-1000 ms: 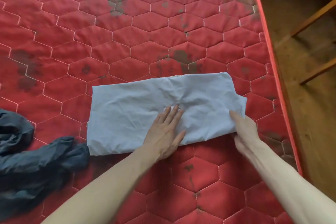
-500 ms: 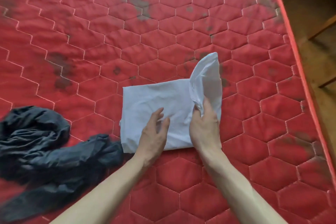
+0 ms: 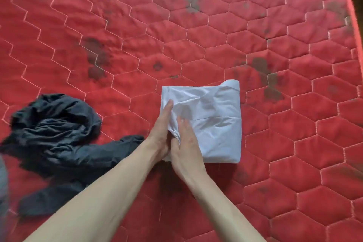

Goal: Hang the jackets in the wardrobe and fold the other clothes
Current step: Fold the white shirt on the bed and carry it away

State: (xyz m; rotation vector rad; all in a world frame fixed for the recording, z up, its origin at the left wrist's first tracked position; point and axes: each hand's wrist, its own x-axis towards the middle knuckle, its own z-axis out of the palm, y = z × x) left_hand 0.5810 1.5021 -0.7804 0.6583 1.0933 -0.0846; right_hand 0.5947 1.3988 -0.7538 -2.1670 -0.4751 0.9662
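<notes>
Cloth [image 3: 212, 124], pale and folded into a rough square, lies on the red mattress [image 3: 275, 25] in front of me, so I work at its near left edge; my left hand [image 3: 160, 131] lies along that side with fingers straight and together to keep the layers from sliding. My right hand [image 3: 185, 139] presses flat on top beside it, fingers together, thumb seemingly tucking a bunched bit under; the dark garment [image 3: 57, 133] waits crumpled just to the left, apart from the cloth.
</notes>
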